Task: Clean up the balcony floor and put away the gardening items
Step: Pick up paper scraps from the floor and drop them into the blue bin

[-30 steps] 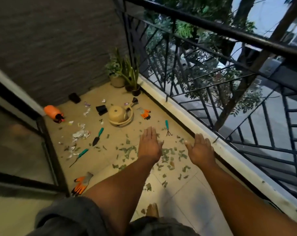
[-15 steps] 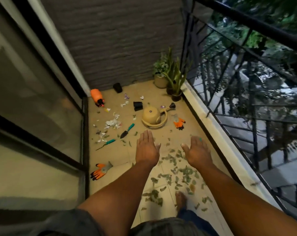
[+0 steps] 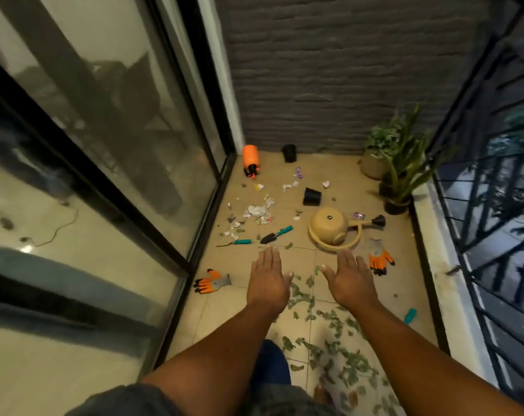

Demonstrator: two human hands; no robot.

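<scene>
The tiled balcony floor [image 3: 338, 175] carries a tipped watering can [image 3: 329, 226], two black pots [image 3: 311, 196], a trowel [image 3: 275, 235], an orange sprayer [image 3: 250, 159], two gloves [image 3: 212, 281], paper scraps [image 3: 259, 211], scattered leaves [image 3: 329, 349] and potted plants [image 3: 401, 175].

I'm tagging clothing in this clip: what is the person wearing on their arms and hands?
Nothing. The left hand and right hand are bare, with no gloves, rings or watch visible, and both forearms are uncovered up to the frame's edge, with no sleeves in view. The orange-and-grey gloves lie unworn on the floor.
</scene>
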